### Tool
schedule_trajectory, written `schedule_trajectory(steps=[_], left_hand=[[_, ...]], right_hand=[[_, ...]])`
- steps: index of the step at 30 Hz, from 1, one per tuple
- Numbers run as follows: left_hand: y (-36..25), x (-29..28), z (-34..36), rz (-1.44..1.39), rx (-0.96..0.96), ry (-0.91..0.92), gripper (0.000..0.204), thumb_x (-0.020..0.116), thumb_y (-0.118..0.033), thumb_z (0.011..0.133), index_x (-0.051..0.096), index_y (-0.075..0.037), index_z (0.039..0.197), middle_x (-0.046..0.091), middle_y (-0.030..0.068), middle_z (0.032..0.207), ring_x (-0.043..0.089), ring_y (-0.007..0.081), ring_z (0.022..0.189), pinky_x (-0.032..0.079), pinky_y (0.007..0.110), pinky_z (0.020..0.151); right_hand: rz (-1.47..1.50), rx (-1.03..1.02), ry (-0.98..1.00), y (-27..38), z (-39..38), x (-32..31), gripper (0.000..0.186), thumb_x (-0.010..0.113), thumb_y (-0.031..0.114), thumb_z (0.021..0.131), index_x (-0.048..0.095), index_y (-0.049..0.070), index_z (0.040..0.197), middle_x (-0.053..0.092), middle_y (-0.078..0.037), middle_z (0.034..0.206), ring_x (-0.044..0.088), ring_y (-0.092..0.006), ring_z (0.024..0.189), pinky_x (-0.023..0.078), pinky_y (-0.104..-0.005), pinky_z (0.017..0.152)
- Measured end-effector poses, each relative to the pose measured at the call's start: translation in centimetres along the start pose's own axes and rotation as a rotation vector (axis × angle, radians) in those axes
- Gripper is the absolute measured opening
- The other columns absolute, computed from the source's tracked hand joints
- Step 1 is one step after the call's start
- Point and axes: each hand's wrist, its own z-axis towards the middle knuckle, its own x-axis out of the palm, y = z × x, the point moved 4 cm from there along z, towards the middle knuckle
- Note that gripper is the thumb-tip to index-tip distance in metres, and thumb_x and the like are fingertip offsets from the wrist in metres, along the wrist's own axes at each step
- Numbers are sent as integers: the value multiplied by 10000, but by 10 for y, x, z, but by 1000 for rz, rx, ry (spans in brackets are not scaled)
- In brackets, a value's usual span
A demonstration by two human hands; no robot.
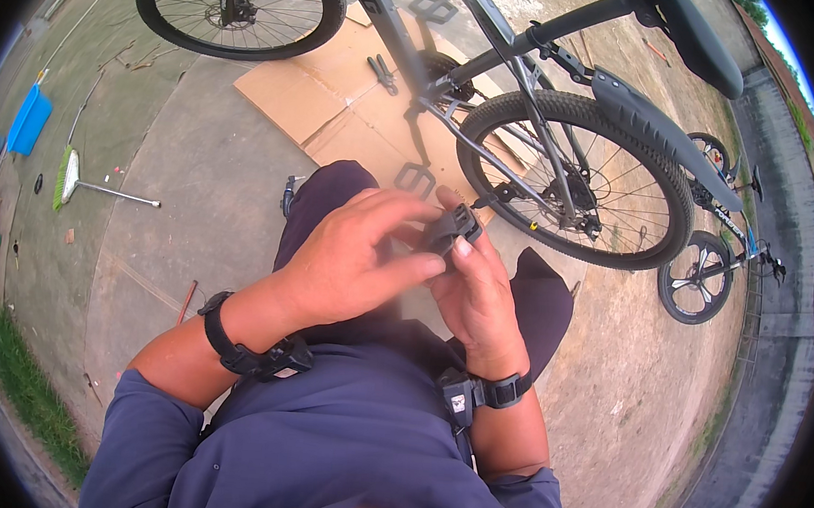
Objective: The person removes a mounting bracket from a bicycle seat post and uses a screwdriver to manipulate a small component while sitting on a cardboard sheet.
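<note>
The right grip (481,302) is pinching a black plastic fitting (459,226). The left grip (346,254) is pinching it too.

Large dark capital letters, partly cut off by the upper edge, stand on the grey down tube (392,28) of the near bicycle, at the upper middle of the frame. Pale lettering, too small to make out, runs along the frame tube (728,218) of the farther bicycle at the right. A pale label (459,402) on the right wrist's black device, lower centre, shows no readable print.
</note>
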Motion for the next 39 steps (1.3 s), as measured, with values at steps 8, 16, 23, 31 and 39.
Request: schedule_trajectory(steps=[8,16,23,31,39], left_hand=[[19,-3,-4,-362,-199,-73,450,789,-117,893,575,3,1269,649,75,1192,619,167,1098,492,352,1004],[25,3,-7,-551,-271,-86,460,764,-57,897,544,5,1297,624,78,1193,615,149,1081,489,325,1002],[25,1,-4,-590,-315,-89,476,750,-68,894,535,3,1313,605,72,1172,587,134,1080,477,309,985],[25,4,-4,-603,-333,-112,463,714,-39,881,519,-1,1299,595,67,1136,571,128,1043,469,298,953],[18,10,-2,-607,-361,-89,459,694,-28,851,525,-10,1278,591,47,1101,571,115,1001,485,286,902]], right_hand=[[9,30,63,3,-2,-5,612,605,156,997,372,-6,1539,560,-141,1408,536,-238,1318,444,-371,1081],[-179,-25,-27,3,-2,-9,536,650,51,952,494,-30,1458,606,-107,1357,564,-194,1260,443,-344,1079],[-207,-7,-116,4,0,-3,494,655,62,944,528,-50,1408,677,-92,1174,630,-148,1055,513,-316,926],[-243,-20,-170,1,2,-6,501,669,63,935,514,-63,1395,670,-72,1092,622,-130,995,517,-295,866],[-427,-60,-158,11,5,3,450,645,53,923,549,-33,1354,677,-73,1044,640,-121,849,544,-294,742]])
